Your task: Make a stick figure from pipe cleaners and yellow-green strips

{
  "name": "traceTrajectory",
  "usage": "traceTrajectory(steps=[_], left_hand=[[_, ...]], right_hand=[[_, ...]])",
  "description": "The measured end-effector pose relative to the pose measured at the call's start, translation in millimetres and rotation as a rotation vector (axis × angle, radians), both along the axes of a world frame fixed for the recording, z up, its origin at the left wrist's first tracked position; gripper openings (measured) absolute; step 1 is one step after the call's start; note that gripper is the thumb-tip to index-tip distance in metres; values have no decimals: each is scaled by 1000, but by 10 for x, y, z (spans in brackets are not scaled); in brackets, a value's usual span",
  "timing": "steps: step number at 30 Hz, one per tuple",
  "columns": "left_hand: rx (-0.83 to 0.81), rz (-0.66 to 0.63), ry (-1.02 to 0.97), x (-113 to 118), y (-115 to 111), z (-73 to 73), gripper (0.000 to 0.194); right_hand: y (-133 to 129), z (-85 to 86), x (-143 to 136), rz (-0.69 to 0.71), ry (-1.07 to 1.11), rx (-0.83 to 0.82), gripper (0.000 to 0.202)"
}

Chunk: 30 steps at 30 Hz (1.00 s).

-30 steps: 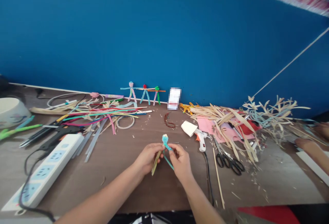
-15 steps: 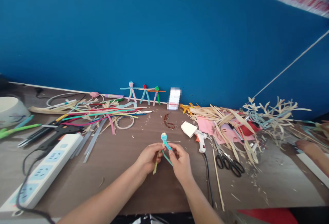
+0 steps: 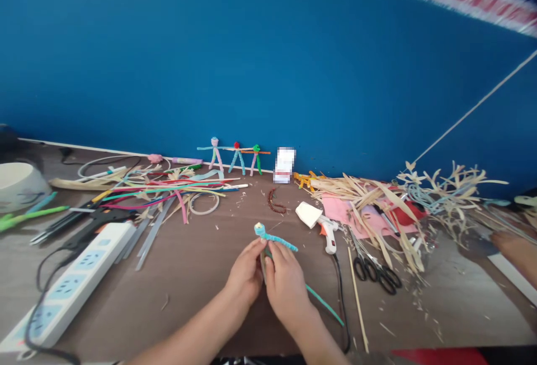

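We find the blue piece (image 3: pixel 260 231) just beyond the fingertips of both hands, above the middle of the table (image 3: pixel 201 298). Its rounded end sits where the fingers come together, a little nearer to the left hand (image 3: pixel 246 275). From there its long arm (image 3: pixel 283 241) goes out sideways to the right and slightly back toward us, so it passes in front of the fingers of the right hand (image 3: pixel 287 281), which is the nearer one to this part.

Both hands are narrow and close together: their fingertips pinch the piece just under the rounded end, and we see almost no gap between the palms. A pale strip (image 3: pixel 264 264) stands between the two hands, but we cannot tell which of them keeps it. A thin teal stem (image 3: pixel 325 304) comes out from behind the right hand and slopes to the right and toward us; whether it is joined to the blue piece is hidden.

The piece looks light blue and fuzzy, wound in tight turns — the rounded end is thick, with a small pale spot on its top, and the arm is slimmer, with a ribbed surface and a gentle bend. Its free tip touches nothing that we can see.
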<state>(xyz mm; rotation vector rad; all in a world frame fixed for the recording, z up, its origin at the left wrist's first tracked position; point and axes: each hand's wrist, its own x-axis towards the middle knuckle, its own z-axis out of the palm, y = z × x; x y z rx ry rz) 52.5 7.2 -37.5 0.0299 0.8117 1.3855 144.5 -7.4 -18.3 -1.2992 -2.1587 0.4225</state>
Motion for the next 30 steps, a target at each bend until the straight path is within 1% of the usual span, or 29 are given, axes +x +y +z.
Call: traceTrajectory(steps=[3,5,7,10,12,13,14,16,17,19,21,23,27,30], left_hand=[[-10,54,5,60,-64,-20,18],[16,48,40,89,-125,-27,25],[81,9,103,88,-202,-37,32],[196,-129,225,-33,-305,-58,44],[234,-245,298,-216,-325,-50,55],[222,-311,312,-330,-313,-29,54],[213,-384,303,-449,-286,3,50],[194,-493,270,-664,-201,94,40],[181,-551,275,-743,-153,144,37],[152,-622,384,-819,-65,221,35],[141,-680,532,-797,-10,245,32],[130,-714,654,-718,13,217,28],[130,-663,809,-559,14,105,22],[171,-639,908,-497,14,39,22]], right_hand=[[52,-42,-32,6,75,-77,34],[81,-48,-45,-4,151,-103,32],[103,-45,-44,-29,213,-102,30],[125,-28,-6,-53,225,-84,25],[134,-6,38,-42,189,-65,23],[137,8,61,-29,163,-54,22],[139,24,81,-12,135,-43,22],[140,57,109,22,64,-24,21],[141,73,116,34,23,-17,21],[146,100,117,58,-63,-15,19],[158,120,110,77,-141,-28,18],[174,133,105,91,-198,-43,17],[202,156,114,115,-282,-42,15],[206,188,116,86,-370,-6,13]])
